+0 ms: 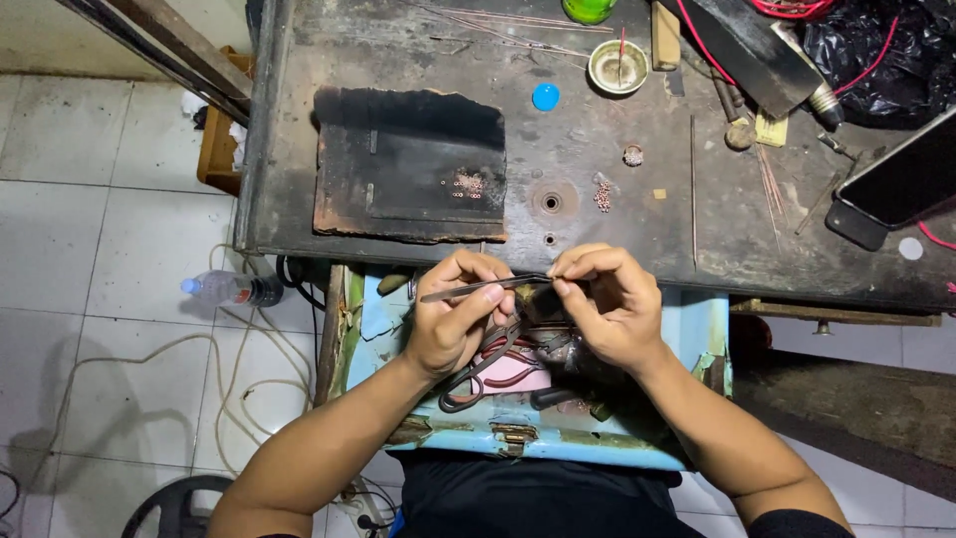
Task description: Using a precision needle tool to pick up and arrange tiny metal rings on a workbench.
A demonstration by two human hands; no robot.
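My left hand [456,317] is closed around dark metal tweezers [476,289], which point right toward my other hand. My right hand [607,304] pinches something very small at the tweezers' tip; the piece is too tiny to make out. Both hands hover over an open light-blue drawer [697,334] at the front edge of the dark workbench [617,224]. Dark-handled shears [478,374] and other tools lie in the drawer beneath my hands.
A charred black block [410,164] with small copper rings on it lies on the bench. Further back are a small bowl [617,66], a blue cap [545,97], thin wires and a phone [896,184]. A plastic bottle [231,289] and cables lie on the tiled floor.
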